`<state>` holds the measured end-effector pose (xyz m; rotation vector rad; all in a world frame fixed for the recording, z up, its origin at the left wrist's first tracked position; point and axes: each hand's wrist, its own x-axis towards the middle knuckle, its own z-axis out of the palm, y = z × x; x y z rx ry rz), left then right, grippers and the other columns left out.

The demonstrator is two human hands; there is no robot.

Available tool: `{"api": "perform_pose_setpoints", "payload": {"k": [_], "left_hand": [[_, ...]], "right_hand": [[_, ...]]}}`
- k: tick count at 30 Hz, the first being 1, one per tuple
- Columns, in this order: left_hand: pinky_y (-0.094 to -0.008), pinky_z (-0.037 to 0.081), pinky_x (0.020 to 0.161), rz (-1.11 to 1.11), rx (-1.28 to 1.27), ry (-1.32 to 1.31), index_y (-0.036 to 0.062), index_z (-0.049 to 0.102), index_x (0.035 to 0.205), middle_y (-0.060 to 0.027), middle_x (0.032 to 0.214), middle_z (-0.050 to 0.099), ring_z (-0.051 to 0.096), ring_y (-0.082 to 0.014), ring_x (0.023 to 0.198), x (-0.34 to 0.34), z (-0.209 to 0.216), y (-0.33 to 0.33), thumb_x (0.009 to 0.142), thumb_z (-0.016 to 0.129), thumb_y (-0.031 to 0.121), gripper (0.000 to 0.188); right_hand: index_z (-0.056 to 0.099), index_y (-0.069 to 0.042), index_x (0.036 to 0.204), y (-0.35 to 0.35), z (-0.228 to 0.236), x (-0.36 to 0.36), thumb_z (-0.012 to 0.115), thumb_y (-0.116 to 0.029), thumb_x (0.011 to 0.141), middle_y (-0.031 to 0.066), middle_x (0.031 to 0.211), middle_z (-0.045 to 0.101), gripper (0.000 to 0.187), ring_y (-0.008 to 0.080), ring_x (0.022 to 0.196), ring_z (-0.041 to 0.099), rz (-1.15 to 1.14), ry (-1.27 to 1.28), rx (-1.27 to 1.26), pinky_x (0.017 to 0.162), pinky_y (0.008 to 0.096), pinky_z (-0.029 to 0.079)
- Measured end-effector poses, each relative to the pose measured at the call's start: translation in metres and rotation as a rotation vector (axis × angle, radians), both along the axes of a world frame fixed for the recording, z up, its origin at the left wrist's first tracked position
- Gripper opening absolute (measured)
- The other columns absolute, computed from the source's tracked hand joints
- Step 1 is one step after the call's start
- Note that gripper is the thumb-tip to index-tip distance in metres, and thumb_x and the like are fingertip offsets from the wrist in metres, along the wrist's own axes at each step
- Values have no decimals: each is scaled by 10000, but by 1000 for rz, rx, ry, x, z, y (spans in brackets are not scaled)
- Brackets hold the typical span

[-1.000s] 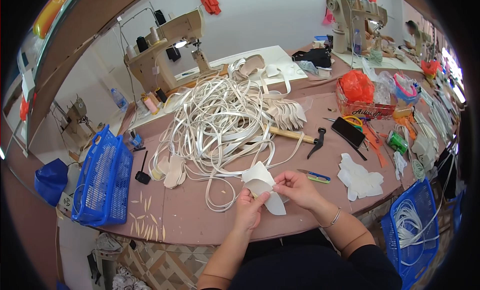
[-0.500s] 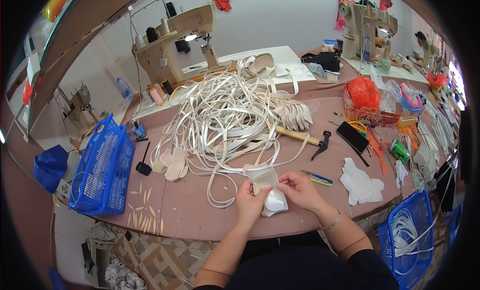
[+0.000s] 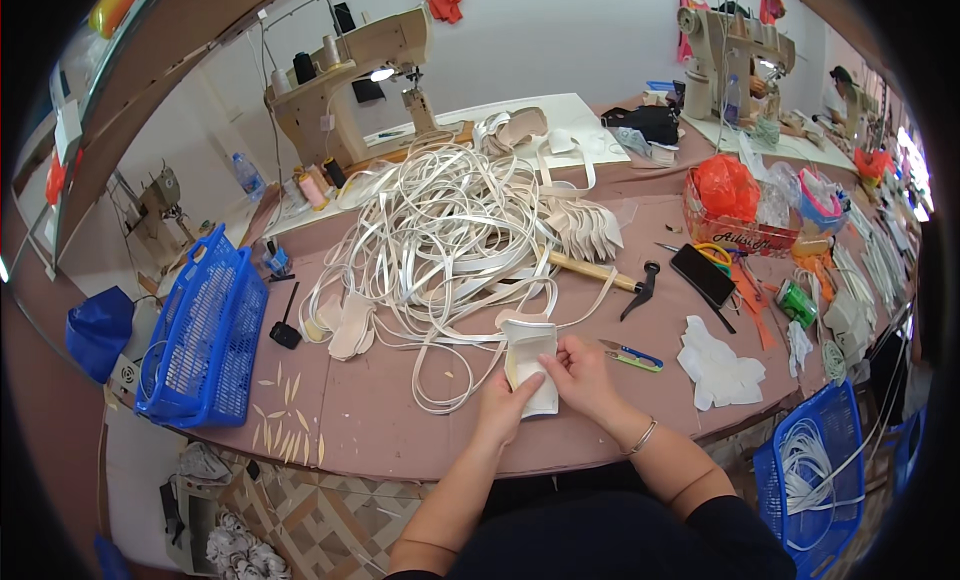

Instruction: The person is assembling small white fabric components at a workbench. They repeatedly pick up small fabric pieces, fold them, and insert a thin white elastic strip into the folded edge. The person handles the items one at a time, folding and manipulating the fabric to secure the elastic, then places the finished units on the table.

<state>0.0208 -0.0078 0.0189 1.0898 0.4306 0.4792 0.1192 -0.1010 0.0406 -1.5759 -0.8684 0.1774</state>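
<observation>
A white-and-cream shoe-upper-like piece of leather (image 3: 530,348) is held over the near edge of the table, its sides raised. My left hand (image 3: 503,408) grips its lower left side, with the thumb lying across the inner face. From the right, my right hand (image 3: 583,382) pinches its edge, thumb pressed on the surface. Just beyond the piece, a big tangle of white straps (image 3: 450,240) covers the table. Thread snips (image 3: 636,357) with a blue and green handle lie right of my right hand. A hammer (image 3: 600,273) with a wooden handle rests further back.
A blue plastic basket (image 3: 205,330) stands at the left, near scattered slivers (image 3: 290,420). Stacked cream pieces (image 3: 585,230) lie beside the straps. On the right are a phone (image 3: 697,275), a green can (image 3: 796,304), white scrap (image 3: 720,365) and another blue basket (image 3: 815,460). Behind stands a sewing machine (image 3: 345,75).
The leather piece has been opened out and turned, so its inner face shows where a shiny folded part hung before. Both my hands have shifted slightly, thumbs now on the piece.
</observation>
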Motion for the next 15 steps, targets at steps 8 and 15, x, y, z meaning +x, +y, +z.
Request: {"api": "perform_pose_setpoints", "payload": {"k": [8,15], "left_hand": [[-253,502,684,-60,-29,45,-13,539,1077,-80,956,615,607,-129,803,0,-4,-1,802,627,62,298],[-249,495,641,-12,178,178,-16,542,1067,-78,915,623,610,-121,760,3,-10,-20,827,605,109,277]], "right_hand": [[586,26,878,5,1,3,637,-109,781,66,766,616,174,124,647,586,132,253,208,604,267,486],[606,8,950,7,0,25,657,-127,771,66,832,646,230,80,790,582,106,220,-70,703,260,482]]}}
